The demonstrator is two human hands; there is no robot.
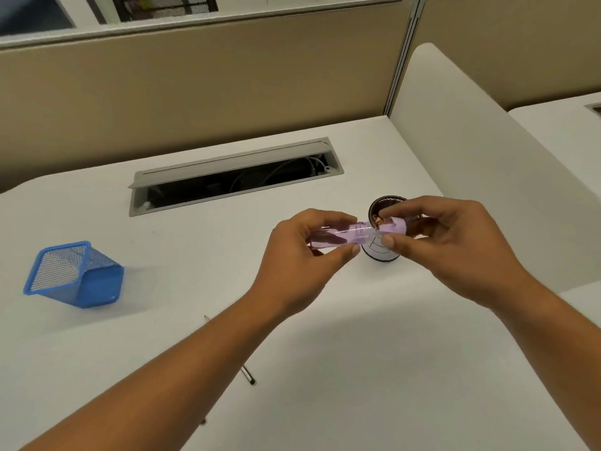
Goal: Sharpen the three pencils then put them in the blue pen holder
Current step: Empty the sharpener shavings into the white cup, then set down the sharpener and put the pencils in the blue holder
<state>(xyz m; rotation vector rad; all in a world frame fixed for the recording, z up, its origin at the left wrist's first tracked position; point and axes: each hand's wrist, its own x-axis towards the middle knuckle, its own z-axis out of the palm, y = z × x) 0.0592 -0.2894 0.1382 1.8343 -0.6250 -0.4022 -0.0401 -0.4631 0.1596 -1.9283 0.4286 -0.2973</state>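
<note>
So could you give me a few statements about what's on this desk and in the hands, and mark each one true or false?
1. The blue pen holder holds three pencils. False: no pencils show in it.
2. Both hands hold parts of a purple sharpener. True: left hand, right hand.
3. A dark round cup stands behind the hands. True.
4. The pen holder stands right of the hands. False: it is to the left.
5. A pencil lies on the desk. True.

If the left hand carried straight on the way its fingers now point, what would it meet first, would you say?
The left hand points right, along the purple tube it holds. First in line is the purple cap pinched in the right hand, directly above the black cup. Whether tube and cap already touch is unclear.
</note>
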